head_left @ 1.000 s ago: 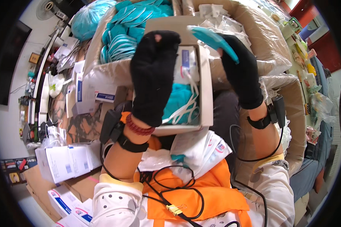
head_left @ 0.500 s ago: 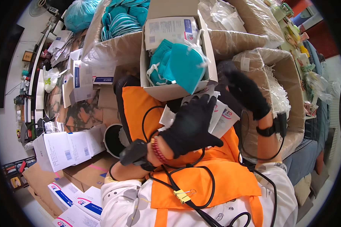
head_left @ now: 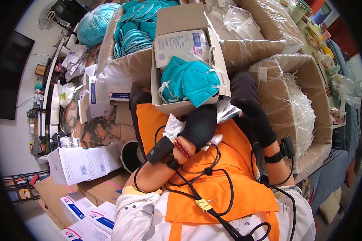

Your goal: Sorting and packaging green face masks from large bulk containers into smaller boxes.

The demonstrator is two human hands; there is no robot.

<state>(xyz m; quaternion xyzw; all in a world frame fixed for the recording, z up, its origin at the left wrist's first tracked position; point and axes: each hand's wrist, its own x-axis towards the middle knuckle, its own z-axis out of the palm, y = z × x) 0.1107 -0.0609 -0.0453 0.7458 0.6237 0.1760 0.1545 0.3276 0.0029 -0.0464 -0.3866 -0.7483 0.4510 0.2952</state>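
Note:
My left hand (head_left: 201, 124), in a black glove, reaches under the near edge of a white carton (head_left: 185, 106); its fingers are hidden. Crumpled white packet material (head_left: 175, 126) shows beside that hand. My right hand (head_left: 255, 120), also gloved in black, is to the right, its fingers curled at the end of printed white packets (head_left: 228, 111). These packets lie between the hands, over my lap. Inside the carton, several teal folded face masks (head_left: 203, 82) with white straps lie in front of a stack of printed white packets (head_left: 179, 45).
Behind the carton stand a lined box of teal masks (head_left: 124, 66) and one of clear packets (head_left: 251, 46). A lined box of white straps (head_left: 301, 116) is at right. Flat cartons (head_left: 84, 162) and a black bin (head_left: 132, 156) sit left. Cables (head_left: 229, 197) cross my orange apron.
My left hand has moved from lying spread on the packets to under the carton's edge. My right hand has come down and in to the packets. The top mask in the carton lies flatter.

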